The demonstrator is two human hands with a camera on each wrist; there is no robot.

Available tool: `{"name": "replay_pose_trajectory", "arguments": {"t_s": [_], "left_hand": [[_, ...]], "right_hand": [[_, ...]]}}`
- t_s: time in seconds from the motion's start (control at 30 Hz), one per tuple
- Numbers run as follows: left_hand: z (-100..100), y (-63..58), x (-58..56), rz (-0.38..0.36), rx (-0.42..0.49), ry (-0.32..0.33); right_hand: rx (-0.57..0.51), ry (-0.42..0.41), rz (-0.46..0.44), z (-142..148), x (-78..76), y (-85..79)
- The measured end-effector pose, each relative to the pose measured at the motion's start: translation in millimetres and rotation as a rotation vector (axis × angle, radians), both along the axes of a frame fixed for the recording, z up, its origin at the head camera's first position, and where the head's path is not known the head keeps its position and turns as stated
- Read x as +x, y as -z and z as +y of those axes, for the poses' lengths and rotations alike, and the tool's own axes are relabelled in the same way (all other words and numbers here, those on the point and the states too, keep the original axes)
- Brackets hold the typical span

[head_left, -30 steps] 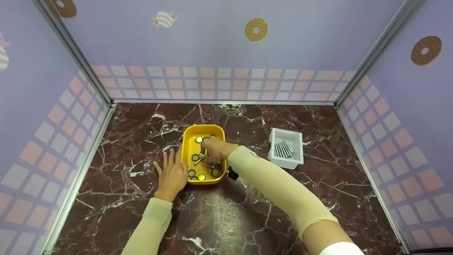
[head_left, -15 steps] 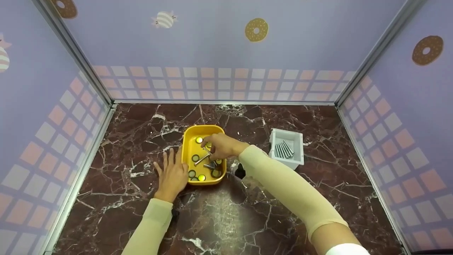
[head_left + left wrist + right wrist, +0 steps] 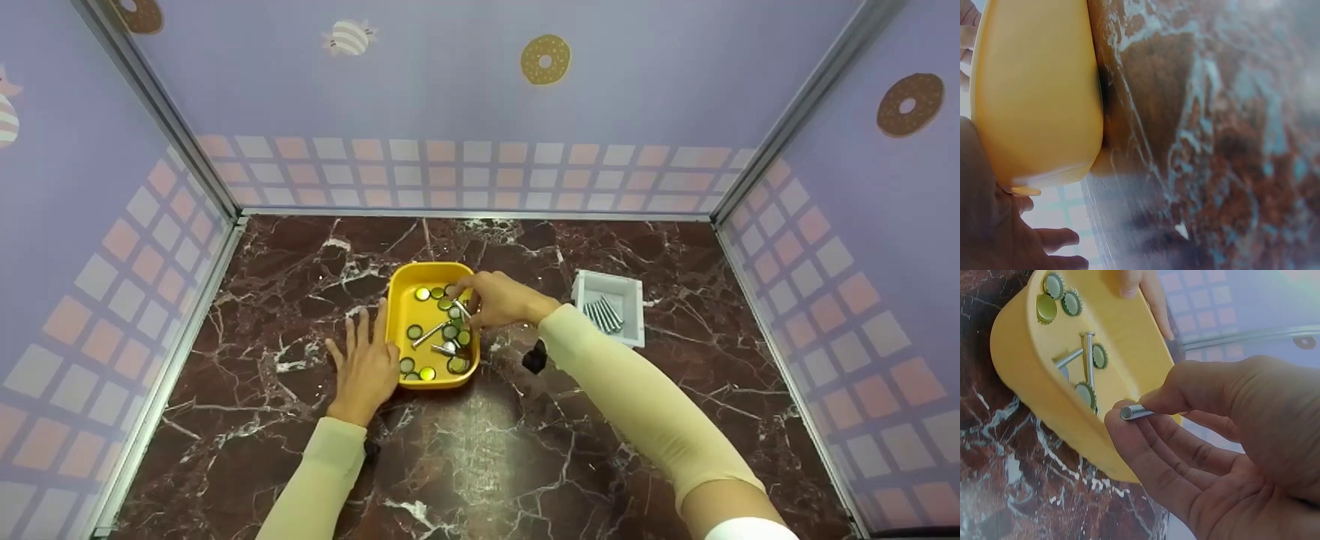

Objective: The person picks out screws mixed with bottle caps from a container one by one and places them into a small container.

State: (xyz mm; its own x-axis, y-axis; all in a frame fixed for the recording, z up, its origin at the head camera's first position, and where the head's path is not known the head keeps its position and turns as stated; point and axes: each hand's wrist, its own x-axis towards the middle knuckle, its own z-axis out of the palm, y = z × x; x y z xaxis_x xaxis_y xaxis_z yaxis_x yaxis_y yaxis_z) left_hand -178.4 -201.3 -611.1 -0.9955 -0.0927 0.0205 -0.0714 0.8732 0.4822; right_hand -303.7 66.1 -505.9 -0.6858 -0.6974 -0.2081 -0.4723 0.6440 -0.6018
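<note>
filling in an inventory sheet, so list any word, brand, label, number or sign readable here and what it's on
No readable text anywhere.
Yellow tray, white bin: no lettering seen.
Bottle caps, bolts: any marks too small to read.
Back wall: printed doughnuts, candy, squares; no words.

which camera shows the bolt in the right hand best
The right wrist view: the bolt is close and large, its threaded end plain in the right hand. The head view shows it only as a small silver piece; the left wrist view, facing the outside of the yellow tray, misses it.
</note>
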Motion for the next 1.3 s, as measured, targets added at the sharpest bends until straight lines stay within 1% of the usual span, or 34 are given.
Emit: {"name": "replay_pose_trajectory", "arguments": {"t_s": [0.4,0.6,0.7,0.87,1.03,1.2,1.3], "left_hand": [[0.8,0.3,-2.5,-0.013,0.002,-0.002],[0.1,0.2,-1.8,-0.019,0.0,-0.005],[-0.2,0.5,-1.8,-0.021,0.0,-0.003],[0.2,-0.6,-0.9,-0.021,0.008,-0.002],[0.9,-1.2,-1.6,-0.033,0.013,-0.005],[0.7,-0.8,-2.7,-0.046,0.015,-0.006],[0.4,-0.7,-2.2,-0.043,0.017,-0.003]], "right_hand": [[-0.034,0.041,0.008,42.5,-3.6,-0.8],[-0.028,0.087,0.001,62.8,-2.6,-2.3],[-0.044,0.119,0.001,73.8,-1.5,-2.9],[-0.107,0.166,-0.042,94.2,-2.1,-3.8],[-0.148,0.194,-0.066,114.8,-6.6,-0.5],[-0.2,0.272,-0.164,132.9,-7.8,2.4],[-0.229,0.312,-0.205,143.1,-8.2,3.8]]}}
